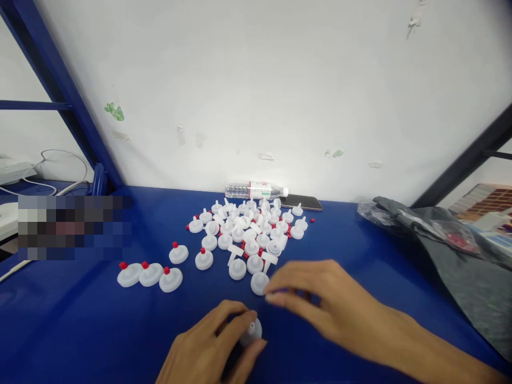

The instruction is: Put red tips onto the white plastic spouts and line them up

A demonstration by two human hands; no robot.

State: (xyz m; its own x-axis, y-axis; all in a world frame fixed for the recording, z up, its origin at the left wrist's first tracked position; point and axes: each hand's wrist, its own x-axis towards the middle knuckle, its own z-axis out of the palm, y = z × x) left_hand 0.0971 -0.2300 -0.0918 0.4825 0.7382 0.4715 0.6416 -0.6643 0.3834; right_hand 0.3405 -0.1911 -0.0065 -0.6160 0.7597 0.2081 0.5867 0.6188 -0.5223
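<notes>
Near the front of the blue table, my left hand [218, 336] grips a round white plastic disc with a nozzle [253, 332] between thumb and fingers, nozzle pointing up. My right hand [310, 293] is to its right, slightly blurred, with thumb and fingertips pinched together. Whatever those fingertips hold, if anything, is too small to make out. Just beside them lies another white disc with a nozzle [259, 285]. Beyond both hands spreads a pile of similar white discs [250, 230], mixed with white T-shaped pieces [235, 250] and small red caps [261, 253].
Several discs with red caps on their nozzles [171, 280] stand at the left. A clear bottle [260, 190] and a dark phone [302, 202] lie by the white wall. Grey plastic bags [436, 229] cover the right side; a white cable [76, 184] runs at the left.
</notes>
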